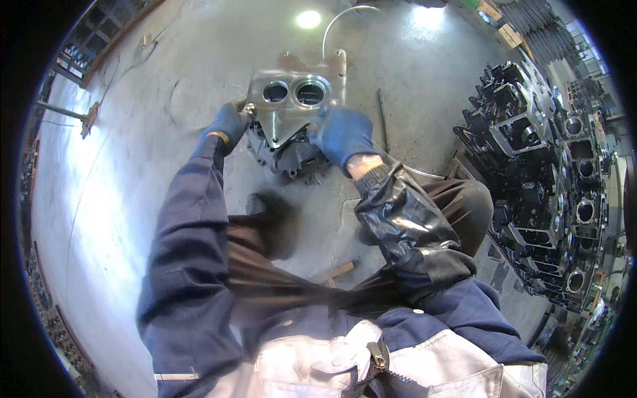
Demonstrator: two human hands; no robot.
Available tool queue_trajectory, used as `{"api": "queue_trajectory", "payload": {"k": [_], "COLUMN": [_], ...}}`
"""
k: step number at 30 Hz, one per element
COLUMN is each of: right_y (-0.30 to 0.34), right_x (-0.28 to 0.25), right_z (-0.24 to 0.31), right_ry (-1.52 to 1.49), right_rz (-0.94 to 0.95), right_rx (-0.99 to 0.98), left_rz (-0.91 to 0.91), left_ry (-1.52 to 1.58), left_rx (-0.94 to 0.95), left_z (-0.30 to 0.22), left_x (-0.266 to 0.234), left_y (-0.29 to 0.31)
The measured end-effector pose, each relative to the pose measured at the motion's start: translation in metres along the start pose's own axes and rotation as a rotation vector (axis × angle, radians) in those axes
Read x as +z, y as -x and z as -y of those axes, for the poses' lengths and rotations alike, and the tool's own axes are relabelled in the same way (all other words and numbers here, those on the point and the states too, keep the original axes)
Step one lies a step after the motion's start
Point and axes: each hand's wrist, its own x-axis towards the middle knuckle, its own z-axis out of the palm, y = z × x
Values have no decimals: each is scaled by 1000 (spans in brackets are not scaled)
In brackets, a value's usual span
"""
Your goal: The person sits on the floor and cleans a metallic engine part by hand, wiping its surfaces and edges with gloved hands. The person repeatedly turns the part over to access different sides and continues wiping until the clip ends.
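Observation:
A flat silver metal plate [284, 114] with two round bores and a pointed lower tip lies over a dark grey metal casting [290, 161] on the floor ahead of me. My left hand [230, 125], in a blue glove, is closed around the plate's left edge. At the lower right corner, my right hand [344, 134], also in a blue glove, is closed against the plate, its fingertips partly hidden. A black shiny sleeve covers the right forearm. Most of the casting is hidden beneath the plate; its ribbed lower part shows between my hands.
Black machined castings [531, 166] are stacked along the right. A thin metal rod [383, 119] lies right of my right hand. A pale hose [342, 14] curves behind the plate. Between my legs is a wooden piece [342, 271]. A metal stand [87, 121] is at far left.

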Motion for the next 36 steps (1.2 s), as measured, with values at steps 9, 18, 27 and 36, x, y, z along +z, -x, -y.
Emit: {"api": "queue_trajectory", "payload": {"k": [9, 18, 27, 36], "right_y": [55, -126, -196, -164], "right_x": [-34, -52, -56, -58], "right_z": [-76, -98, -96, -88], "right_ry": [-779, 11, 184, 187], "right_rz": [-37, -300, -206, -126], "right_rx": [200, -23, -294, -341], "left_rz": [20, 28, 5, -23], "left_ry": [77, 226, 217, 260], "left_rx": [-76, -33, -82, -137], "left_z": [-17, -17, 4, -20], "left_x": [3, 4, 4, 7], "left_y": [6, 10, 2, 8]}}
